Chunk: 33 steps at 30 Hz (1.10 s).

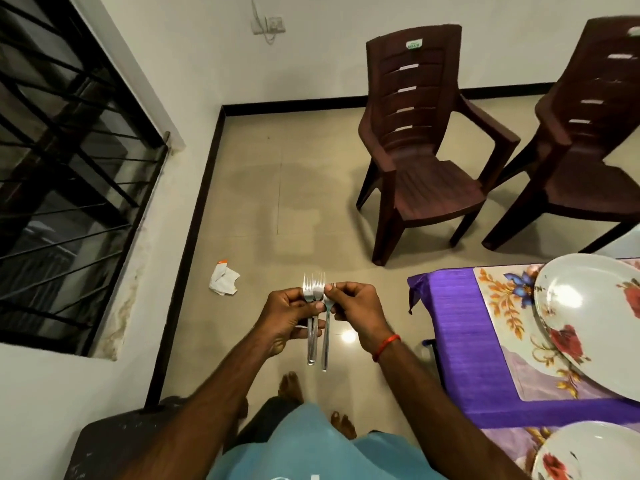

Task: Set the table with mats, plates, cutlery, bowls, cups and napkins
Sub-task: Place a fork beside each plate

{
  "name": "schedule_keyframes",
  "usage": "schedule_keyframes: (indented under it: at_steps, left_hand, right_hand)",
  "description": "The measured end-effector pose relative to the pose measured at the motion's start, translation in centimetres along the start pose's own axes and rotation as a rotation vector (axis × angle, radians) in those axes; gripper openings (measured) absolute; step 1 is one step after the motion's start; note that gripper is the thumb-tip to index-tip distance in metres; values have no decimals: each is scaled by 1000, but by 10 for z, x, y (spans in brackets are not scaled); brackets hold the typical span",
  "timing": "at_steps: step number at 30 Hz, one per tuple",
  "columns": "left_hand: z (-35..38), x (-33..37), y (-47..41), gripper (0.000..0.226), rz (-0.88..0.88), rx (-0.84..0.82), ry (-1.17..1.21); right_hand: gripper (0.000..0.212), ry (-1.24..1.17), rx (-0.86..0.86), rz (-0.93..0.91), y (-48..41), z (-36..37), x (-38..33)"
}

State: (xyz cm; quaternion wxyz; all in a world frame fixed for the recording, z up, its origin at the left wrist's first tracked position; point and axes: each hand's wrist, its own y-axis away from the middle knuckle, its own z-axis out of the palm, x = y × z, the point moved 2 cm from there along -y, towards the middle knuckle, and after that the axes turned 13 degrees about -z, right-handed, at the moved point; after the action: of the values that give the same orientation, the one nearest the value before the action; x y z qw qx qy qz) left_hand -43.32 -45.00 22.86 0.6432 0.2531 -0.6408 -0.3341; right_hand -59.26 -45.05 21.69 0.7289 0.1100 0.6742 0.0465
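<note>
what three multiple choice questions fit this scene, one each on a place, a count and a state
1. Where is the crumpled paper? A on a chair B on the floor C on the windowsill
2. How many plates show? A two B four C none
3. What are the left hand and right hand doing? A resting empty B holding forks C lifting a cup
Answers: B, it lies on the floor; A, one on the floral mat, one at the bottom edge; B, both pinch forks.
</note>
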Motion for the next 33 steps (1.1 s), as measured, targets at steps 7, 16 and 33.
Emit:
schedule_keyframes:
  at_steps: [7,16,33]
  left_hand:
    - [12,53,-58,23,8,-50,-133]
    - [21,143,-129,18,-3,-241,-259]
    - [83,227,-223,18,-47,-512,-558]
  right_hand:
    - [17,-63,120,-14,-56,-12,-22]
    - [28,-92,333,-43,-140,-25,-52]
    - [29,-89,722,-37,-211,-91,-53]
